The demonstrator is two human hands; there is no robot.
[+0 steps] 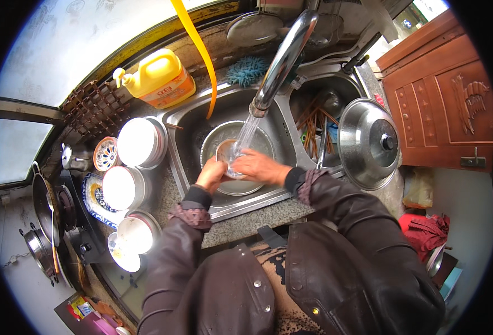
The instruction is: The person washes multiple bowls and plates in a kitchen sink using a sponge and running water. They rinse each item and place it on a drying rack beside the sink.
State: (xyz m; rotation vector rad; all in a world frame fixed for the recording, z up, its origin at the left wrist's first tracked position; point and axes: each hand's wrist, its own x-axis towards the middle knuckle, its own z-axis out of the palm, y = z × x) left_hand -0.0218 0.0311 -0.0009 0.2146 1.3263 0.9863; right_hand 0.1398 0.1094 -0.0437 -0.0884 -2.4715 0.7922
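Water runs from a chrome faucet (277, 63) into a small patterned bowl (225, 148) above a round metal basin (210, 138) in the left compartment of the steel sink (183, 155). My left hand (213, 173) grips the bowl's left edge. Across its right side lie the fingers of my right hand (261, 167), under the stream; whether they grip the bowl or only touch it cannot be told. The yellow hose (204, 50) hangs down into the same compartment, left of the basin.
Stacked bowls (125, 188) and a patterned tray (91, 192) stand on the left counter. A yellow detergent jug (164, 79) and a teal scrubber (246, 71) sit behind the sink. The right compartment holds chopsticks (311, 130); a metal lid (365, 142) leans over its right edge.
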